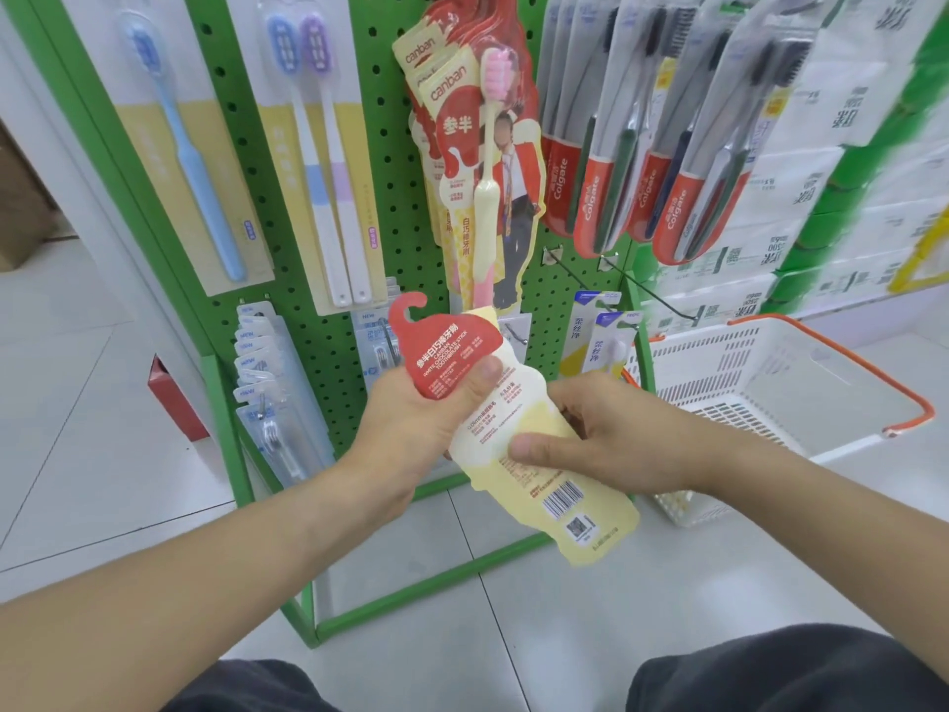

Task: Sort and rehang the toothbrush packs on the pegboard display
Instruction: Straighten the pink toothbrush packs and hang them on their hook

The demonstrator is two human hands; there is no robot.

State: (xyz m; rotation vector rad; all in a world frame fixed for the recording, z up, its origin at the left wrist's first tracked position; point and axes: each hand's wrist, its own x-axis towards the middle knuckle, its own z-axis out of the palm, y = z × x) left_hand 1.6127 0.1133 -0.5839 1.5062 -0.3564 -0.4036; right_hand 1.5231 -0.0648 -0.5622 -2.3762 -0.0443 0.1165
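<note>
Both hands hold one red and cream toothbrush pack (518,434), back side up, with a red hook tab at its top left and a barcode at its lower end. My left hand (411,423) grips its red upper part, thumb on top. My right hand (601,434) pinches its middle from the right. Above it, several matching red packs (477,146) hang on the green pegboard (359,249). Red Colgate packs (642,146) hang at the upper right, and pastel brush packs (318,156) at the upper left.
A white shopping basket (770,382) with orange handles stands on the floor to the right. Bare hooks (580,280) stick out below the Colgate packs. Clear blister packs (267,382) hang low on the left. Stacked tissue packs (821,197) fill the far right.
</note>
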